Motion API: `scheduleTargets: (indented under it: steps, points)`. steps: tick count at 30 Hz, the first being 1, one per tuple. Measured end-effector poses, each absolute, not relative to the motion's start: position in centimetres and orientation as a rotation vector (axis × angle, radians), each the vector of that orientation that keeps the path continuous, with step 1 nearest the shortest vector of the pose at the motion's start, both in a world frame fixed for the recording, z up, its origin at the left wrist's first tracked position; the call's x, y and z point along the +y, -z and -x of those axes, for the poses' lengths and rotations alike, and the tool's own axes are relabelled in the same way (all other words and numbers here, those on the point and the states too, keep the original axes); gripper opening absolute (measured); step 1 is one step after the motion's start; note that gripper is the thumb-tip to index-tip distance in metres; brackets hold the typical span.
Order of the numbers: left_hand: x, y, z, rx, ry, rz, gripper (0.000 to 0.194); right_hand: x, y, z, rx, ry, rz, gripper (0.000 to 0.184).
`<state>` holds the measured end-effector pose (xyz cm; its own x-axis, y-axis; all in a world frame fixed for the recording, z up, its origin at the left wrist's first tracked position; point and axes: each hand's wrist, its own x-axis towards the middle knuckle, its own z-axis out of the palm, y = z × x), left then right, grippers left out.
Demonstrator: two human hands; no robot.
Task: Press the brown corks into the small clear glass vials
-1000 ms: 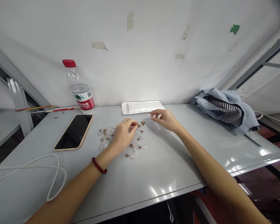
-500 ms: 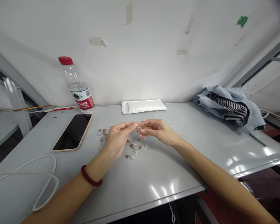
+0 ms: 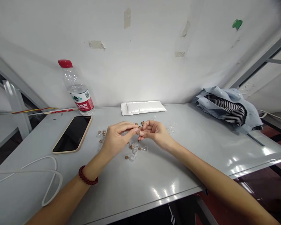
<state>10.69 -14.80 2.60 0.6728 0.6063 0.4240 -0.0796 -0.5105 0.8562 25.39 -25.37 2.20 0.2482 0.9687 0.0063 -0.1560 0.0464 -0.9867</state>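
Hands (image 3: 118, 136) (image 3: 156, 133) close tog., pinching sm. vial (image 3: 139, 131), forearms (image 3: 67, 189) (image 3: 206, 168) angled in

Seemingly a dormitory, grey desk (image 3: 178, 175), tape-marked wall (image 3: 152, 75), metal bed-style frame (image 3: 257, 69)

Left forearm (image 3: 63, 198) and right forearm (image 3: 213, 178) bare, slanting inward from the lower corners, left hand (image 3: 115, 137) pinching thumb toward fingers, right hand (image 3: 157, 135) facing it, fingers curled, thumb pointing leftward, both hands' fingertips close together.
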Motion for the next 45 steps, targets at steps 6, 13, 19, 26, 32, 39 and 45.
scheduleTargets:
  steps: [6,13,19,26,32,39,45]
  points:
    - [-14.9,-2.3,-10.6,0.353,-0.861,-1.975,0.016,-25.3,-2.1,-25.4,-0.89,-1.075,1.147,0.036]
    - [-14.3,-2.2,-10.2,0.42,-0.751,-2.093,0.026,-25.1,-2.1,-25.8,-1.045,-0.928,1.255,0.034]
    - [-12.1,-0.7,-10.7,0.706,-0.733,-2.436,0.032,-25.2,-1.8,-27.2,-1.652,-0.333,1.731,0.005]
    - [-12.4,1.3,-12.4,0.619,-0.665,-2.594,0.014,-25.4,-2.8,-28.5,-1.877,-0.193,1.702,0.016]
    - [-12.8,1.3,-12.2,0.576,-0.626,-2.645,0.02,-25.9,-3.9,-34.2,-1.458,0.01,1.908,0.014]
    - [-13.3,1.0,-12.0,0.571,-0.599,-2.669,0.016,-25.7,-2.5,-34.7,-1.607,-0.157,1.899,0.017]
    - [-13.4,1.0,-12.2,0.586,-0.622,-2.663,0.017,-24.4,-2.3,-33.8,-1.732,-0.19,1.827,0.024]
